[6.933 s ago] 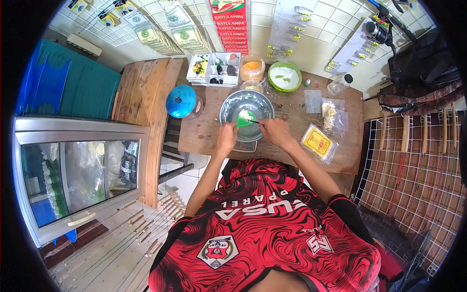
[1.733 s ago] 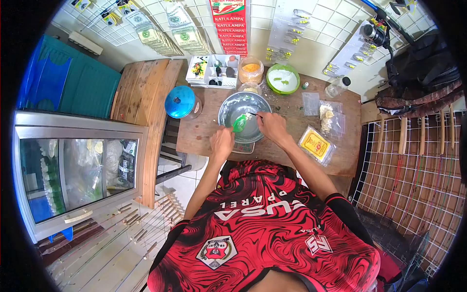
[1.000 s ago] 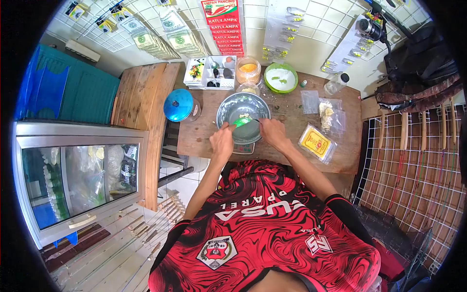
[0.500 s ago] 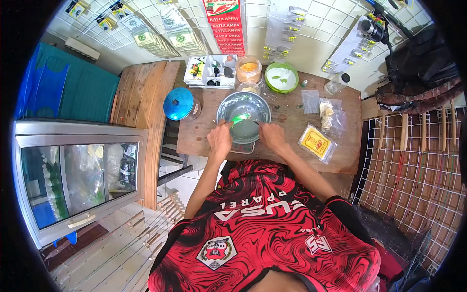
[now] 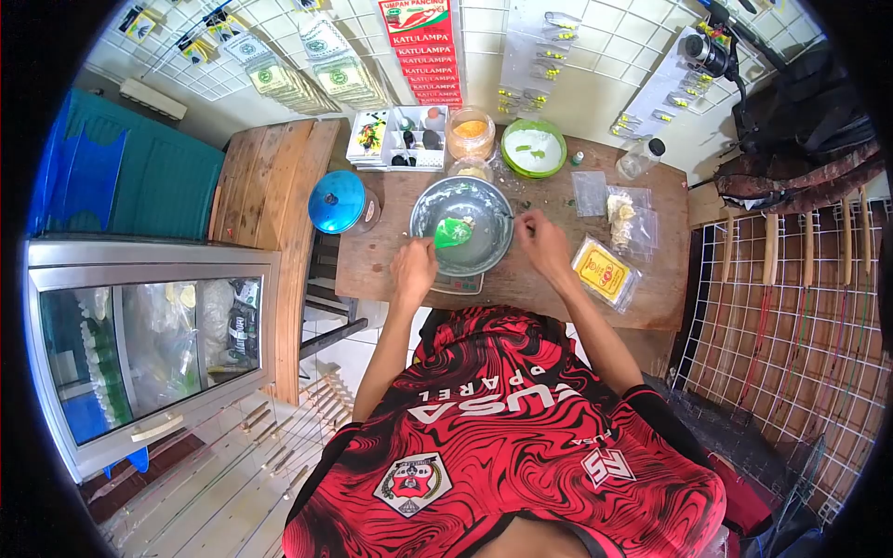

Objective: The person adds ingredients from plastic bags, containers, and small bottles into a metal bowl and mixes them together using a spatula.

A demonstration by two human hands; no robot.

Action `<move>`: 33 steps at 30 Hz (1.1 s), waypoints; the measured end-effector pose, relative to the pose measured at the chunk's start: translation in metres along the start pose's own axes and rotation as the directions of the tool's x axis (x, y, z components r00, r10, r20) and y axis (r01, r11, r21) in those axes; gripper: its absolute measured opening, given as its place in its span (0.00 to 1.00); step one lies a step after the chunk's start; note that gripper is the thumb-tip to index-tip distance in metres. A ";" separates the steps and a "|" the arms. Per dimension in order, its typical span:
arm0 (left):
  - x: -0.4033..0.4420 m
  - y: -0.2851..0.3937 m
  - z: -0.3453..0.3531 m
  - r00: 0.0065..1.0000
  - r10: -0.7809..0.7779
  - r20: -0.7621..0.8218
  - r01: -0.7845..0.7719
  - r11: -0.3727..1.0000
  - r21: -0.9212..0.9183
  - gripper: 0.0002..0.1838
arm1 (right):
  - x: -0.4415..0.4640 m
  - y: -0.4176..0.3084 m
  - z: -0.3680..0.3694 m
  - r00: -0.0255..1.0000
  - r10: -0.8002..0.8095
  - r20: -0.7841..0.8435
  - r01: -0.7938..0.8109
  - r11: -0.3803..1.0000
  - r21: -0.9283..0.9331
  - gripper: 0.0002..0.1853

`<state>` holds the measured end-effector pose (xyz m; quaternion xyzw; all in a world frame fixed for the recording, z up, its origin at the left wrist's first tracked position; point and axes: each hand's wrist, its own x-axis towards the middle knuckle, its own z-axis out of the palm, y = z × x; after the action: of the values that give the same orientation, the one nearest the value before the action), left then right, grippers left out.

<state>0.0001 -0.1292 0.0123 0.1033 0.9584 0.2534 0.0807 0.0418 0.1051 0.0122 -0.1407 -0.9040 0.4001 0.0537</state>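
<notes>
A grey bowl (image 5: 477, 260) with white smears inside rests on a small scale (image 5: 460, 285) near the table's front. My left hand (image 5: 414, 268) is closed at the bowl's left front rim, gripping a green spatula (image 5: 453, 233). The spatula's broad green blade hangs over the inside of the bowl, with a pale lump beside its tip. To the right of the bowl, my right hand (image 5: 545, 244) has its fingers pinched together close to the rim. A small dark piece shows at the fingertips, too small to name.
Behind the bowl stand an orange-filled jar (image 5: 471, 139), a green bowl of white powder (image 5: 534, 149) and a white divided box (image 5: 402, 139). A blue-lidded container (image 5: 339, 202) is at left. A yellow packet (image 5: 605, 272) and plastic bags (image 5: 629, 223) lie right; a glass jar (image 5: 640, 160) stands behind.
My right hand has moved right, away from the bowl's inside to its outer rim. The green spatula has turned so its broad face shows, and my left hand has shifted slightly down.
</notes>
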 end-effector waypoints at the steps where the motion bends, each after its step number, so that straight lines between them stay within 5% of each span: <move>1: 0.000 -0.002 0.001 1.000 0.002 0.002 -0.002 1.000 -0.003 0.10 | 0.002 0.007 -0.004 1.000 0.002 -0.001 -0.002 1.000 -0.003 0.13; 6: 0.001 -0.007 0.007 0.998 0.023 -0.058 -0.030 0.992 -0.121 0.12 | 0.015 0.068 -0.002 0.957 0.288 -0.026 -0.287 0.956 0.054 0.14; 9: 0.003 -0.005 0.010 0.999 0.024 -0.024 -0.026 0.995 -0.092 0.12 | 0.024 0.149 0.040 0.980 0.131 -0.153 -0.138 0.990 -0.040 0.13; 14: 0.005 -0.007 0.016 0.998 0.042 -0.056 -0.048 0.993 -0.104 0.12 | 0.038 0.173 0.051 0.977 0.197 -0.084 -0.205 0.973 -0.107 0.13; 18: 0.003 -0.013 0.018 0.991 0.091 -0.094 -0.105 0.984 -0.146 0.11 | 0.049 0.156 0.050 0.956 0.244 -0.164 -0.278 0.932 -0.232 0.11; 24: 0.005 -0.022 0.028 0.990 0.065 -0.122 -0.082 0.987 -0.142 0.08 | 0.048 0.149 0.048 0.952 0.301 -0.061 -0.299 0.865 -0.404 0.13; 28: 0.002 -0.009 0.019 0.990 0.059 -0.126 -0.069 0.995 -0.075 0.06 | 0.045 0.149 0.041 0.953 0.280 -0.118 -0.303 0.889 -0.342 0.13; 33: -0.002 -0.005 0.017 0.999 -0.020 -0.047 0.024 0.995 0.097 0.07 | 0.034 0.096 0.007 0.972 0.064 -0.228 -0.108 0.977 -0.184 0.13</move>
<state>0.0048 -0.1260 -0.0050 0.0907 0.9724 0.2077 0.0562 0.0277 0.1719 -0.0634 -0.2280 -0.9202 0.2937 0.1221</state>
